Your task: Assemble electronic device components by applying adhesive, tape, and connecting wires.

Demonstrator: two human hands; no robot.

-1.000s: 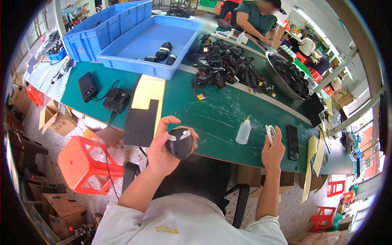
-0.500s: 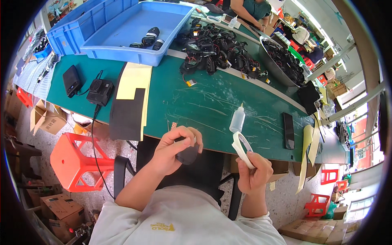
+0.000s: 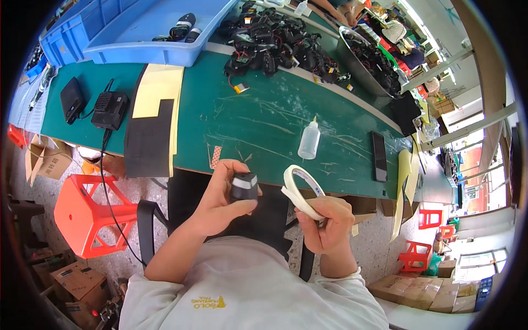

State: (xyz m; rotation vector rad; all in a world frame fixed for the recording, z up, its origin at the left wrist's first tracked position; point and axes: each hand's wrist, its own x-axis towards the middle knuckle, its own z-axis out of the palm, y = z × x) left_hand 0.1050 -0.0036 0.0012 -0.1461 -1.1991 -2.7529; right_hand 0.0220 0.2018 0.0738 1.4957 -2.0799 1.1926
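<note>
My left hand point(image 3: 220, 196) is closed around a small black plastic device point(image 3: 245, 190) with a white strip of tape across its upper part. My thumb presses along its near side. To its right, my right hand point(image 3: 328, 221) pinches the lower edge of a roll of white tape point(image 3: 291, 193), which is tilted with its hole showing. A short loose end of tape sticks out on the roll's left side. Both hands are above my lap, just in front of the green tabletop point(image 3: 264, 126). Beyond the roll, a translucent squeeze bottle point(image 3: 309, 141) stands upright on the table.
A blue tray point(image 3: 148, 55) holds several taped black devices. Behind the table's middle lies a heap of wired black parts point(image 3: 269, 41), beside a full metal basin point(image 3: 360, 66). A phone point(image 3: 379, 157), yellow and black sheets point(image 3: 148, 132) and a red stool point(image 3: 88, 214) are nearby.
My left hand has turned the black device so its white-taped part shows. The tape roll has moved left, closer to it. The whole view has shifted, with the table higher and further left.
</note>
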